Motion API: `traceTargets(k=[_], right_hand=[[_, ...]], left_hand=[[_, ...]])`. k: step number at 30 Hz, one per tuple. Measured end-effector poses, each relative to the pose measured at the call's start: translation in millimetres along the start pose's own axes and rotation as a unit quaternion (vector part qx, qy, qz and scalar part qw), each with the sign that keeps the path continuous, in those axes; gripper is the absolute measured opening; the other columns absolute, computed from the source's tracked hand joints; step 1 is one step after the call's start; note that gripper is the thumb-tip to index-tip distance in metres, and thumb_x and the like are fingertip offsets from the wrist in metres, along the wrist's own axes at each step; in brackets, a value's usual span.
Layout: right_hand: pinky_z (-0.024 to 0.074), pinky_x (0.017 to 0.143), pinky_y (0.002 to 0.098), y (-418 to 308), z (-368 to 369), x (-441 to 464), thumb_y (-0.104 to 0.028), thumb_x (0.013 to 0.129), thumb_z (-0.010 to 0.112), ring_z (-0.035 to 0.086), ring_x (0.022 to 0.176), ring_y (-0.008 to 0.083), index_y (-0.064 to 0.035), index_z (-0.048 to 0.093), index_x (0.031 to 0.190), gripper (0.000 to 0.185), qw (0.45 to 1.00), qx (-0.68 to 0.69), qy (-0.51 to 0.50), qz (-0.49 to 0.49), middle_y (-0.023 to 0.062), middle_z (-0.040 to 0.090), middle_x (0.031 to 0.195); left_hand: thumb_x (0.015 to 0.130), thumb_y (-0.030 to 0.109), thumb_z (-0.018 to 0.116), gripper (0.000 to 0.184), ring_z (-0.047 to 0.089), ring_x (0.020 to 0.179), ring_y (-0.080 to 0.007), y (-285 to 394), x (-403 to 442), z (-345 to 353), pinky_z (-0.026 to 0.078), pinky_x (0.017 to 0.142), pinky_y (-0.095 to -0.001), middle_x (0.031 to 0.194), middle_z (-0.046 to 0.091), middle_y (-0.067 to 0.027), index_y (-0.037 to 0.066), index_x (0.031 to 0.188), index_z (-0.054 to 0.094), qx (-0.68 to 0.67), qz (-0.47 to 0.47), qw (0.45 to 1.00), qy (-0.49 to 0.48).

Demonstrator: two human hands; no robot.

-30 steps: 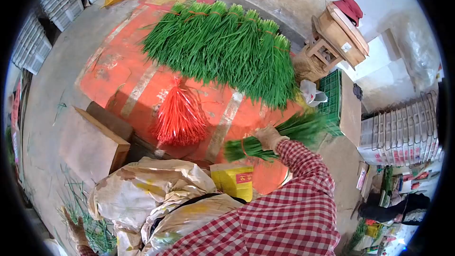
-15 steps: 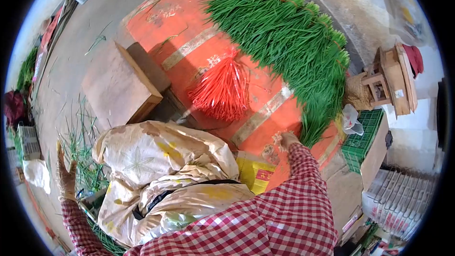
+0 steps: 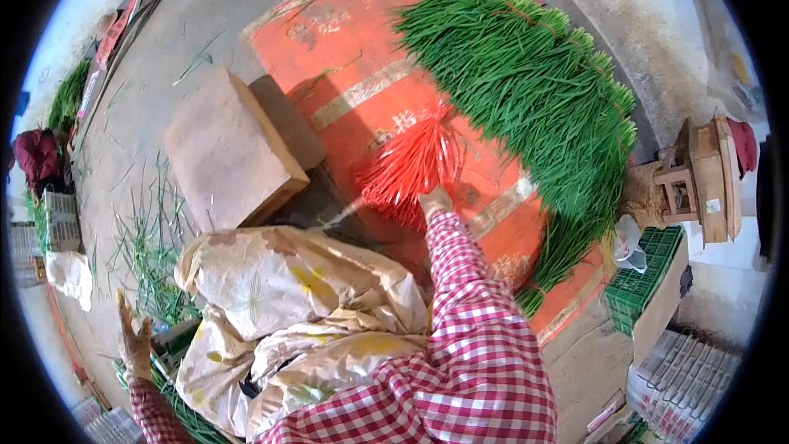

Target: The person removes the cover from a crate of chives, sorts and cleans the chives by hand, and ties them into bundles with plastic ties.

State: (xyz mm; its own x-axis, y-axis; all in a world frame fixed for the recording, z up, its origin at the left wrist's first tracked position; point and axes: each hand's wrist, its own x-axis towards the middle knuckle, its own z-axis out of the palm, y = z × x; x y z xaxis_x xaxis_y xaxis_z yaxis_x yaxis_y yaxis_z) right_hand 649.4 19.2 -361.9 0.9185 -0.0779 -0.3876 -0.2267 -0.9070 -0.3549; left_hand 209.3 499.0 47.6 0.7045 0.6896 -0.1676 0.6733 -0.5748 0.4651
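A bunch of glossy red plastic tie strips [image 3: 408, 166], knotted at its far end, lies fanned out on the red sheet [image 3: 341, 66]. My right hand [image 3: 436, 201] is at the near right edge of the strips, its fingers closed on them; the fingertips are partly hidden. To the right, a long curved row of green chive bundles [image 3: 526, 86] lies with the pale stem ends facing outward. The nearest chive bundle [image 3: 546, 279] has a red tie near its leaf tips. My left hand [image 3: 134, 339], in a pale glove, is held out low at the left, open and holding nothing.
A wooden block [image 3: 230, 148] stands left of the sheet. Loose green leaves [image 3: 156, 247] litter the floor. My lap has a stained beige cover [image 3: 296, 279]. At the right are a green crate [image 3: 645, 275], a wooden stool [image 3: 699, 181] and stacked white baskets [image 3: 686, 374].
My right hand has moved from the near end of the chive row leftward and forward to the red strips. My left hand stays out at the side. The view has shifted slightly.
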Motion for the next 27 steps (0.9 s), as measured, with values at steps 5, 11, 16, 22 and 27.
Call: traceTargets(k=[5,11,16,22,27], right_hand=[[0.0482,0.09,0.0441,-6.9,-39.3,-3.9,-0.039,0.086,0.055,0.061,0.105,0.031,-0.0119,0.066,0.105,0.036,0.989,-0.079,-0.122,0.038,0.0133,0.064,0.114],[0.0508,0.082,0.0423,27.4,-48.1,31.5,-0.032,0.087,0.05,0.064,0.092,0.0302,-0.0139,0.067,0.101,0.029,0.961,-0.171,-0.05,-0.213,0.0121,0.067,0.094],[0.0446,0.045,0.0296,-25.9,-132.5,27.6,-0.011,0.083,0.059,0.063,0.07,0.0139,-0.0099,0.062,0.089,0.007,0.898,0.43,-0.09,0.012,0.0012,0.059,0.07],[0.0501,0.064,0.0329,-27.1,-87.0,18.3,-0.018,0.088,0.056,0.064,0.08,0.0163,-0.0063,0.058,0.11,0.025,0.927,0.354,-0.123,0.023,0.0067,0.065,0.095],[0.0493,0.078,0.0395,-31.4,-31.0,13.7,-0.026,0.087,0.058,0.063,0.094,0.0229,-0.0118,0.059,0.116,0.032,0.99,-0.055,-0.128,0.009,0.0082,0.065,0.106]], left_hand=[[0.088,0.013,0.061,0.073,0.029,0.138,-0.0293,-81.2,18.1,7.3,0.026,0.111,-0.0417,0.154,0.021,-0.0091,0.012,0.149,0.019,0.034,0.002,0.999,0.009],[0.087,0.013,0.062,0.076,0.028,0.137,-0.0319,-52.3,38.4,47.8,0.026,0.111,-0.0425,0.154,0.02,-0.008,0.015,0.15,0.019,-0.033,0.154,0.987,-0.024],[0.088,0.02,0.063,0.076,0.033,0.135,-0.0308,-42.4,23.6,53.2,0.031,0.108,-0.0425,0.153,0.023,-0.0078,0.016,0.15,0.018,0.006,0.115,0.993,-0.018],[0.087,0.024,0.064,0.077,0.04,0.131,-0.0316,-79.9,-46.4,46.5,0.034,0.106,-0.0422,0.148,0.033,-0.0167,0.019,0.15,0.019,0.021,-0.023,0.999,0.022],[0.085,0.022,0.06,0.079,0.035,0.134,-0.0323,-135.9,-91.7,26.1,0.033,0.106,-0.0434,0.152,0.024,-0.0139,0.02,0.151,0.016,-0.073,-0.08,0.994,0.036]])
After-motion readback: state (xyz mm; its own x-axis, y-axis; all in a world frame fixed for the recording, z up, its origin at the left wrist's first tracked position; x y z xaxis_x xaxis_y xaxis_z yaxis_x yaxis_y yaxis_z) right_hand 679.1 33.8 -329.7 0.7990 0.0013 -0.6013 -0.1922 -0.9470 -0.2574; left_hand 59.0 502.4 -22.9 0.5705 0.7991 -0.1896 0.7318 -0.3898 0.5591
